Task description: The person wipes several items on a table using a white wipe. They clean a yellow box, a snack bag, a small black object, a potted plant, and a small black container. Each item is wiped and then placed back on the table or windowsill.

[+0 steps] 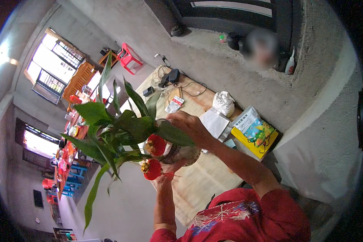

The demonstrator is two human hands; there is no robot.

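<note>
A leafy green potted plant (pixel 127 125) with long, broad leaves rises from a clear glass vase (pixel 183 155) in front of me. Two round red ornaments with gold trim hang beside the vase, an upper ornament (pixel 155 144) and a lower ornament (pixel 152 170). My left hand (pixel 171 170) is closed at the near side of the vase, beside the lower ornament and its red string. Curled at the far side, my right hand (pixel 187 126) grips the vase near its top. A leaf covers part of the right hand, and some fingertips are hidden.
Below the vase is a wooden table (pixel 220 171). On it lie black adapters with cables (pixel 173 76), a white plastic bag (pixel 224 103), an open notebook (pixel 214 122) and a yellow package (pixel 256 135). A red stool (pixel 130 58) stands beyond. A person's blurred reflection (pixel 261 49) shows near the wall.
</note>
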